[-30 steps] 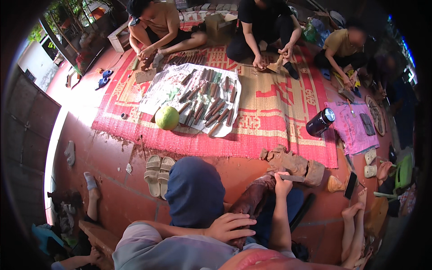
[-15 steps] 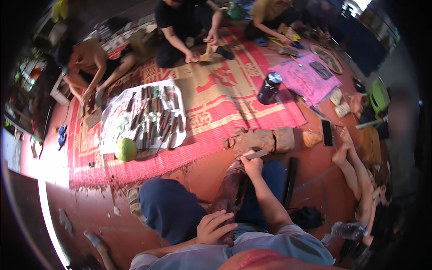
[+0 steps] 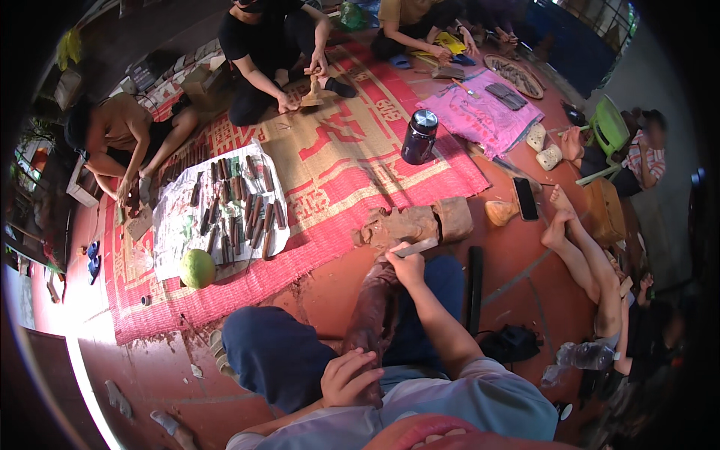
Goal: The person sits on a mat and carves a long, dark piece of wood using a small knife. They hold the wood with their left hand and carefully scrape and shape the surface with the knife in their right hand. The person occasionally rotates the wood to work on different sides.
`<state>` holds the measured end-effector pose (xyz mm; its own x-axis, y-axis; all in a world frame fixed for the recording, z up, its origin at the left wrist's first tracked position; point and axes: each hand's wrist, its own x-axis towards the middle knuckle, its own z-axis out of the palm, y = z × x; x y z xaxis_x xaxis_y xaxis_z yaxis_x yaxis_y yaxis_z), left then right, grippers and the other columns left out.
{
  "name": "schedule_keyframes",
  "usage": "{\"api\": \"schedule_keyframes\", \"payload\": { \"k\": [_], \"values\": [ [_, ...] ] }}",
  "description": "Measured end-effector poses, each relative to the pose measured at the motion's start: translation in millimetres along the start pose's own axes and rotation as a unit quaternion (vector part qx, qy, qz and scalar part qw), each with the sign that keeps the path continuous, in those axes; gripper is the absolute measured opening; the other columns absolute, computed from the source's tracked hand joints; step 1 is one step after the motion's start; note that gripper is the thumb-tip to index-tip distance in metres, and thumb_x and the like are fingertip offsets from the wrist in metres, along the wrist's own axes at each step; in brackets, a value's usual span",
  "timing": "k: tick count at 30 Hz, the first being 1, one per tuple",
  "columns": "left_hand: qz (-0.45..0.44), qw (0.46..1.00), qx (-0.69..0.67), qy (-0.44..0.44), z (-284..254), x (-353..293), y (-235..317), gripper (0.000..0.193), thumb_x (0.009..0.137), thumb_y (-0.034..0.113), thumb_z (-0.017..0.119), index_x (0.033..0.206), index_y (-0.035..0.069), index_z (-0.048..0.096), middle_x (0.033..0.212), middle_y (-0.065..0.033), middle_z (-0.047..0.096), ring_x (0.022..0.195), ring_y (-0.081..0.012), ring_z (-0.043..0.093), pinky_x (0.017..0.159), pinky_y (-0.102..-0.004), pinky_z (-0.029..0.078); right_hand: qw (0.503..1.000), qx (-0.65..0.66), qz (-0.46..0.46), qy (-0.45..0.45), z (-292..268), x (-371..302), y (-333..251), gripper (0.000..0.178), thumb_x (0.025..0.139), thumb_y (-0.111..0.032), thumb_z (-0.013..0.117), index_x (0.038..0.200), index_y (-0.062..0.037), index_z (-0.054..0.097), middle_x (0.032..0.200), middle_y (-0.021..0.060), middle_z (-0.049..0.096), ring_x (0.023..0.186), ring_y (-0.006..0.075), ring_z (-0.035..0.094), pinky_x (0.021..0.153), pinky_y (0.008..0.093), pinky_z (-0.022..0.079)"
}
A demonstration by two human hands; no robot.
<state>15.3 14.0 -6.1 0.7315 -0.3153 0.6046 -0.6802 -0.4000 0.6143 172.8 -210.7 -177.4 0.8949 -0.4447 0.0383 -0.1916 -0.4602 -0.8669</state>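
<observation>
A long, dark reddish-brown piece of carved wood (image 3: 367, 319) lies between my thighs, pointing away from me. My left hand (image 3: 349, 381) rests over its near end with the fingers apart. At the far end, my right hand (image 3: 409, 266) is closed around a flat grey strip-like tool (image 3: 418, 247); its exact kind is unclear, and the grip hides part of it. Just beyond lies a brown carved wooden block (image 3: 405, 223), with a second chunk of wood (image 3: 455, 219) against its right side.
A red and yellow mat (image 3: 322, 202) stretches ahead, bearing a white cloth (image 3: 176, 229) with several wooden-handled tools, a green round fruit (image 3: 197, 268) and a dark flask (image 3: 419, 138). A phone (image 3: 525, 199) lies to the right. Several people sit around, one holding a small wooden carving (image 3: 312, 94).
My view has turned, so the mat and the items on it appear farther left. The right hand stays at the wood's far end with the strip; the left hand remains on the near end.
</observation>
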Motion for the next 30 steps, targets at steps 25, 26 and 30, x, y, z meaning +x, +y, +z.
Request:
{"api": "schedule_keyframes", "payload": {
  "k": [25, 26, 30],
  "values": [
    [0.000, 1.000, -0.004, -0.015, -2, -6, -7, 0.040, 0.057, 0.021, 0.066, 0.096, 0.016, 0.068, 0.111, -0.0060, 0.063, 0.099, -0.0250, 0.060, 0.081, -0.0324, 0.048, 0.995, 0.065, 0.074, 0.001, -2, 5, 0, 0.013, 0.070, -0.010, 0.072, 0.077, -0.0048, 0.062, 0.070, 0.0063, 0.065, 0.068, 0.0173, 0.064, 0.063, 0.0313, 0.049],
    [0.001, 1.000, -0.002, -0.015, -2, -4, -6, 0.040, 0.057, 0.021, 0.066, 0.097, 0.016, 0.068, 0.111, -0.0060, 0.063, 0.099, -0.0249, 0.060, 0.081, -0.0324, 0.048, 0.999, -0.042, -0.020, 0.022, 3, -3, -5, 0.014, 0.071, -0.014, 0.073, 0.078, -0.0069, 0.063, 0.070, 0.0068, 0.065, 0.068, 0.0187, 0.065, 0.063, 0.0313, 0.048],
    [0.000, 1.000, 0.005, 0.000, 1, -8, -8, 0.040, 0.058, 0.020, 0.066, 0.098, 0.016, 0.068, 0.112, -0.0061, 0.063, 0.099, -0.0251, 0.060, 0.081, -0.0321, 0.048, 0.997, 0.068, 0.021, -0.029, -11, 4, -1, 0.009, 0.074, -0.015, 0.066, 0.078, -0.0073, 0.062, 0.068, 0.0065, 0.064, 0.065, 0.0186, 0.064, 0.062, 0.0328, 0.048]
  ]
}}
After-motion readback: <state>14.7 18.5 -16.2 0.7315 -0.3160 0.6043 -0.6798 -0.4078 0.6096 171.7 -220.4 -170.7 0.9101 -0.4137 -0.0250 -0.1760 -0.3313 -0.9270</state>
